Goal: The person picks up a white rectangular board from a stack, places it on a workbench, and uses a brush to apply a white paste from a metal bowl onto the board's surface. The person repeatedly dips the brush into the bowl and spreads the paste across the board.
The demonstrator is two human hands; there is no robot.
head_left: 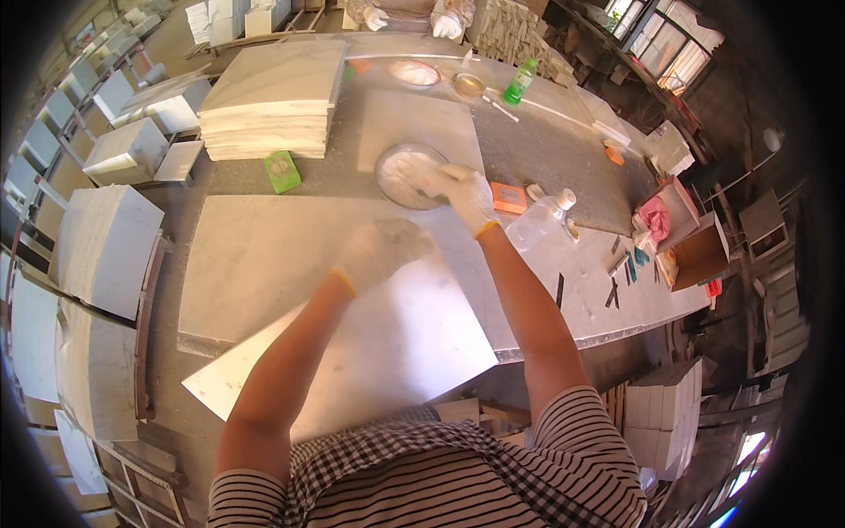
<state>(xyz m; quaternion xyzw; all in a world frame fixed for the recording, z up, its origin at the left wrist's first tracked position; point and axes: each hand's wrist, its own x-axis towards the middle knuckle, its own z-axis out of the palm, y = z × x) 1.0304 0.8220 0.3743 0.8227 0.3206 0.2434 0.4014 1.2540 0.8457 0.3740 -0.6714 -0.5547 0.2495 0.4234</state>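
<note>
My right hand [464, 195], in a white work glove with a yellow cuff, reaches over a round dish [381, 187] of white paste or powder. Its fingers are drawn together at the white stuff [407, 169]; what they hold, if anything, is hidden. My left hand [378, 251], gloved the same way, is smeared by motion above a glossy white stone tile [400, 330], and its fingers do not show clearly. The tile lies at an angle, its near corner jutting past the edge of a larger pale slab [255, 264].
A tall stack of tiles [264, 132] and a green packet [282, 172] sit beyond. At right are an orange box [509, 198], a clear plastic bottle [539, 222] and an open cardboard box [700, 251]. Farther off stands a green bottle [520, 84]; another person's gloved hands [447, 25] show.
</note>
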